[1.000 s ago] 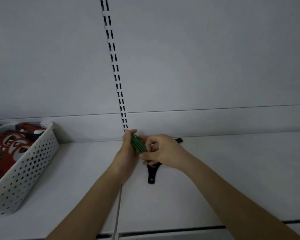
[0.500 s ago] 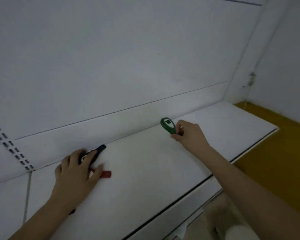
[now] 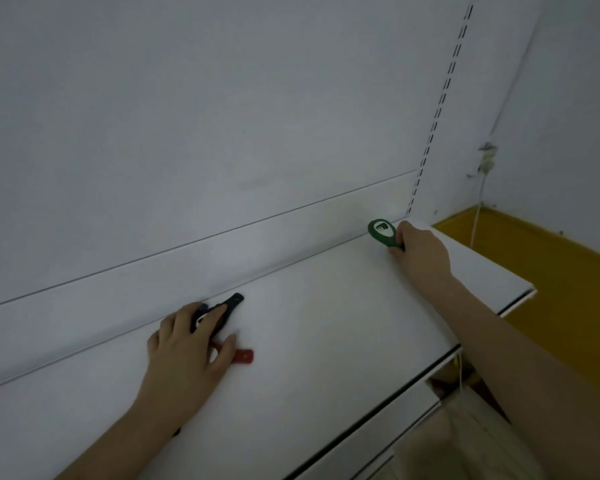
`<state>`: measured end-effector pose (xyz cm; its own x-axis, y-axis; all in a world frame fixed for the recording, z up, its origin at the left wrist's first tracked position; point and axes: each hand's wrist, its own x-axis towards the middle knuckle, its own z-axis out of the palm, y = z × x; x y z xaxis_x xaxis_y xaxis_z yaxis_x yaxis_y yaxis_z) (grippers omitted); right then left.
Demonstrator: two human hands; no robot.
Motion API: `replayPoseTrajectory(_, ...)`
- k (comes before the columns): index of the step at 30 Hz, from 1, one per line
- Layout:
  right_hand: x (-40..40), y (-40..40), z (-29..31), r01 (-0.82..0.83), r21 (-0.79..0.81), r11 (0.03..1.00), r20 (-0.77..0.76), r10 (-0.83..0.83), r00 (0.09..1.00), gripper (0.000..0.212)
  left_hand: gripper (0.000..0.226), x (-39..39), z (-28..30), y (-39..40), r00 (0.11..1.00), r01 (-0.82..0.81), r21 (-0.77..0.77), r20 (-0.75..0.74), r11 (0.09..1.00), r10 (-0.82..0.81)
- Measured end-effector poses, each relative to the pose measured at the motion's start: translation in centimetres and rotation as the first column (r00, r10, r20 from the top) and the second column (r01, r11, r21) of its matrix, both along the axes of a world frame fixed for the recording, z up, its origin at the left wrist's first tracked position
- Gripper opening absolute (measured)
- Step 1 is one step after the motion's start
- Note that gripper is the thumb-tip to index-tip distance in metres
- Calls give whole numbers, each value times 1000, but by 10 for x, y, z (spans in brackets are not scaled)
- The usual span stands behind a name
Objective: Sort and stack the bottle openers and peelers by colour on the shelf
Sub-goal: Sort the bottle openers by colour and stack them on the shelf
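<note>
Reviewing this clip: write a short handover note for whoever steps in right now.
Left hand: flat, fingers straight, resting on the black plastic opener and red plastic tool mid-shelf.
Right hand: gripping the green plastic bottle opener at the far right of the white shelf, near the back wall.
Done: black and red pieces are laid down.
Left: set the green one down as its own group; sort whatever remains out of view.

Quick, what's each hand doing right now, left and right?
Left hand: open, fingers flat on the black opener and red opener on the shelf.
Right hand: closed, gripping the green opener.
</note>
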<state>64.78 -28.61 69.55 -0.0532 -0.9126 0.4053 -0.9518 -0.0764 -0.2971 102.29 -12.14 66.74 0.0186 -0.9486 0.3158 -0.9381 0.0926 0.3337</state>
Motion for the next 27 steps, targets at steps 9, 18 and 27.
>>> replayPoseTrajectory(9, -44, -61, -8, 83, 67, 994, -124, -74, 989, 31, 57, -31, 4, -27, 1000, -1, 56, -16, 998, 2)
replayPoseTrajectory(18, -53, -63, -14, 113, 125, 986, -57, -106, 993, 49, 58, -32, 6, -27, 998, -8, 26, -67, 1000, 10)
replayPoseTrajectory(27, 107, 40, 7, -594, 43, 803, 350, 544, 762, 24, 26, -19, 16, -25, 908, -51, -117, -418, 992, -3)
